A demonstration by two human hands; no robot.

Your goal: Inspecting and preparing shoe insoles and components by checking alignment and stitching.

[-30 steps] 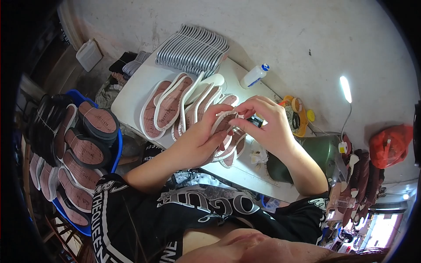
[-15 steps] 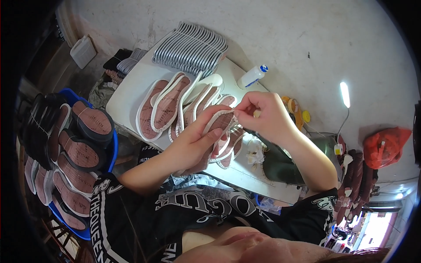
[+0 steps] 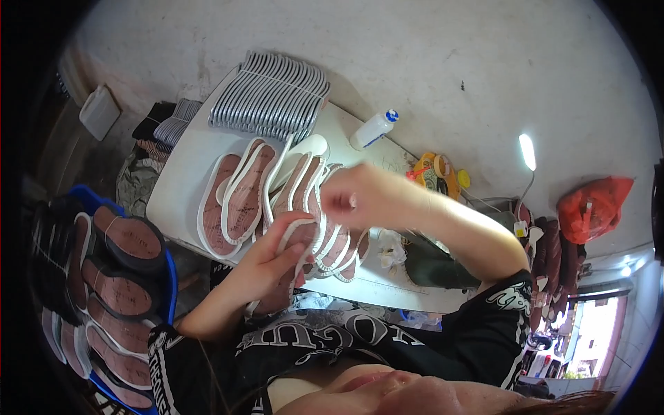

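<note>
My left hand [image 3: 268, 257] is closed round a brown insole with a white edge strip [image 3: 302, 235], thumb on its face and fingers behind. The insole's other end runs down toward my shirt. My right hand [image 3: 358, 197] is apart from it, just to the right and above, blurred by motion. Its fingers are curled in, and what they pinch, if anything, is hidden. Behind both hands, more white-edged brown insoles [image 3: 250, 197] lie overlapping on the white table [image 3: 178, 183]; my right hand covers some of them.
A tied row of grey curved pieces [image 3: 270, 97] stands at the table's back. A white bottle [image 3: 374, 131] with a blue cap is right of it. A blue basket [image 3: 171, 294] of dark-edged soles stands at left. A lit lamp [image 3: 528, 152] and a red bag [image 3: 595, 211] are at right.
My right hand has come away from the insole's tip, where it was pinching the edge. My left hand, still holding the insole, sits lower and further left; the whole view has shifted too.
</note>
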